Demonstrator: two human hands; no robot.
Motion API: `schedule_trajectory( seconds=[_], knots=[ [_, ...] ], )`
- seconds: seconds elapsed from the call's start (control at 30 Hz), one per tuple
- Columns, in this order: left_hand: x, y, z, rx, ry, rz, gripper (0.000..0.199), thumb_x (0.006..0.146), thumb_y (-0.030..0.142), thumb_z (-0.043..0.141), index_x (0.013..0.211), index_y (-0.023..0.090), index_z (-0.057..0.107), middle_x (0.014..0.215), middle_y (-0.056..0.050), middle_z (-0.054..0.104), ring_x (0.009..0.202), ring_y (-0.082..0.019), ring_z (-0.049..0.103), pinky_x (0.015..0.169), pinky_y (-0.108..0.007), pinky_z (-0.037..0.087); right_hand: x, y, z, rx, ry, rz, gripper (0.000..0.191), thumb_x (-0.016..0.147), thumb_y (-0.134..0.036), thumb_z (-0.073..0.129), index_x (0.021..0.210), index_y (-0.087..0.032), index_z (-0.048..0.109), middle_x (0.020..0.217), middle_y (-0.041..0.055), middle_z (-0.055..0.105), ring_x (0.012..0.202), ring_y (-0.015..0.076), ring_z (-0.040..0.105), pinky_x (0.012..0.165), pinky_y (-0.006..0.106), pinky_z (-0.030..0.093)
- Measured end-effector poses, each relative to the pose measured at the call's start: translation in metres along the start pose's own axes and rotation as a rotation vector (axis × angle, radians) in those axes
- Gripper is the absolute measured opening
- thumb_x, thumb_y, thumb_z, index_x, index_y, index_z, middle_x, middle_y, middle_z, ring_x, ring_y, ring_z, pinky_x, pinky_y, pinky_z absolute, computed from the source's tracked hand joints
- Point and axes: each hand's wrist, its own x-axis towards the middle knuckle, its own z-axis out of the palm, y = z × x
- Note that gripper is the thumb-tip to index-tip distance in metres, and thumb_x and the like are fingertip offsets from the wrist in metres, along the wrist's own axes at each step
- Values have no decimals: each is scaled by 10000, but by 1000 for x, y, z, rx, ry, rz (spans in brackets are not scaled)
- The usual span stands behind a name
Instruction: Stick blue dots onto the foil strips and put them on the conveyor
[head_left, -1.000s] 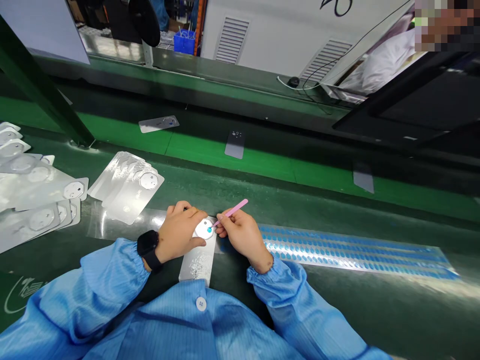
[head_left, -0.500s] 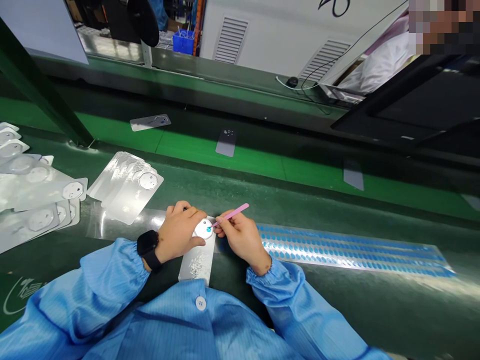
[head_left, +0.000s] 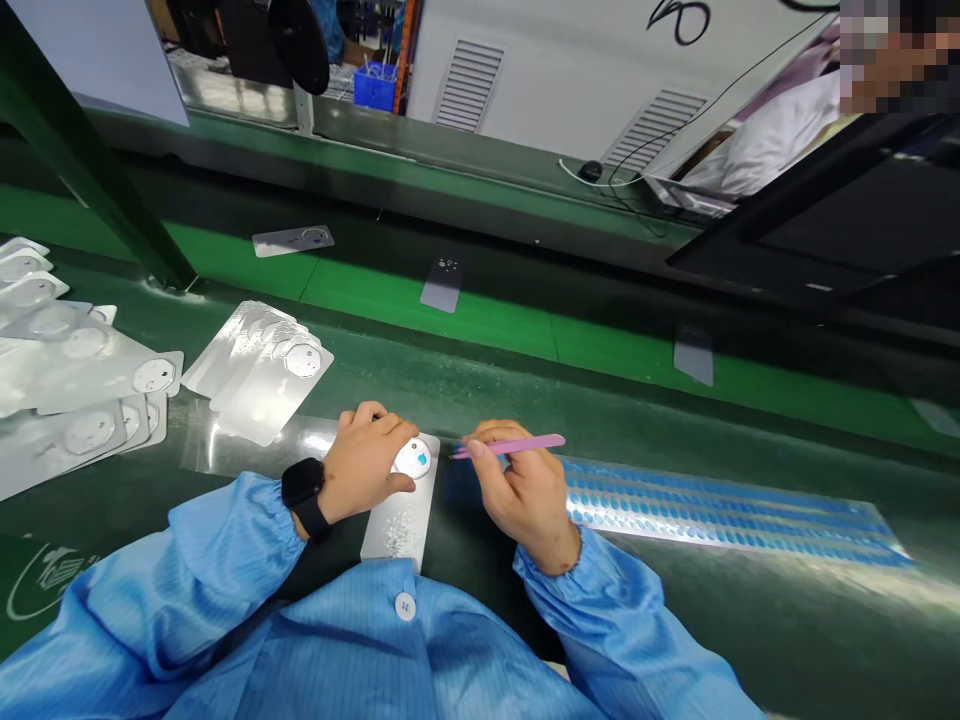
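A silvery phone back cover (head_left: 401,510) lies on the green surface in front of me, with a white round camera area (head_left: 412,458) at its upper end. A small blue sticker (head_left: 423,460) sits on that round area. My left hand (head_left: 367,450) holds the cover at its upper left, thumb and fingers around the round part. In my right hand (head_left: 521,490) is a pair of pink tweezers (head_left: 525,445), pinched between thumb and fingers. The tweezers' tips are to the right of the cover, apart from it. Under and beyond this hand runs a clear sheet with rows of blue stickers (head_left: 720,510).
Several similar covers lie fanned in a stack (head_left: 262,390), and more are piled at the far left (head_left: 82,430). Single covers (head_left: 292,240) lie on the bright green belt (head_left: 360,290) behind. A green post (head_left: 97,160) rises at left; a black panel (head_left: 840,230) stands at right.
My right hand has drawn the tweezers to the right, away from the blue sticker on the cover, and turned them flatter. The left hand stays on the cover.
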Motion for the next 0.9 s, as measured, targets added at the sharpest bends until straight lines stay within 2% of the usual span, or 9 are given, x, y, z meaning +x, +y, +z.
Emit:
schedule_trajectory(
  seconds=[0.07, 0.13, 0.2, 0.3, 0.37, 0.47, 0.63, 0.8, 0.9],
  knots=[
    [0, 0, 1, 0, 5, -1, 511, 688, 396, 784, 1123, 252, 559, 1120, -29, 631, 1113, -283, 420, 871, -431, 344, 0, -3, -2, -3, -83, -99, 145, 879, -136, 460, 868, -205, 587, 855, 75, 644, 837, 197, 642, 734, 324, 529],
    [0, 0, 2, 2, 12, 7, 506, 693, 400, 781, 1121, 252, 557, 1122, -32, 627, 1114, -280, 421, 869, -429, 343, -4, -5, 1, -77, -278, -143, 227, 864, -104, 417, 936, -194, 612, 892, 83, 630, 808, 186, 632, 703, 304, 530],
    [-1, -1, 3, 5, 23, 18, 496, 702, 413, 773, 1118, 253, 556, 1126, -36, 624, 1113, -278, 421, 865, -426, 342, -10, -4, 7, -217, -466, -132, 258, 860, -118, 427, 991, -183, 639, 906, 84, 628, 731, 175, 624, 648, 285, 523],
    [-1, -1, 4, 9, 32, 28, 480, 714, 423, 763, 1111, 251, 557, 1126, -40, 622, 1106, -276, 422, 857, -425, 341, -18, -1, 16, -380, -605, -99, 273, 871, -162, 488, 1092, -169, 648, 959, 94, 636, 706, 177, 629, 625, 284, 519],
    [-1, -1, 4, 12, 28, 25, 462, 723, 405, 758, 1108, 248, 556, 1125, -41, 622, 1108, -276, 420, 856, -425, 341, -20, 0, 18, -417, -638, -107, 308, 870, -152, 504, 1149, -161, 635, 988, 101, 643, 733, 183, 640, 635, 284, 522],
    [-1, 0, 3, 12, 15, 15, 431, 739, 382, 746, 1101, 246, 556, 1131, -42, 618, 1114, -277, 416, 855, -426, 341, -21, -1, 18, -427, -651, -123, 318, 856, -120, 506, 1139, -167, 643, 1002, 98, 657, 773, 185, 649, 667, 276, 526],
    [-1, 1, 3, 22, 7, 33, 405, 740, 400, 746, 1057, 232, 558, 1138, -52, 610, 1111, -273, 416, 851, -423, 347, -20, -4, 18, -416, -608, -79, 310, 885, -144, 476, 1151, -172, 633, 1029, 111, 671, 783, 191, 655, 680, 284, 535],
    [-1, 2, 2, 19, 1, 23, 368, 738, 325, 753, 1035, 242, 551, 1165, -57, 590, 1126, -278, 401, 850, -425, 350, -21, -5, 19, -396, -625, -92, 293, 876, -122, 483, 1098, -204, 655, 1001, 92, 683, 782, 187, 657, 690, 277, 532],
    [-1, 2, 2, 14, 8, 36, 354, 739, 302, 752, 1017, 233, 544, 1169, -62, 577, 1132, -279, 393, 855, -422, 349, -22, -5, 19, -370, -607, -64, 304, 884, -117, 473, 1129, -190, 636, 1035, 102, 670, 803, 195, 659, 697, 290, 534]
  ],
)
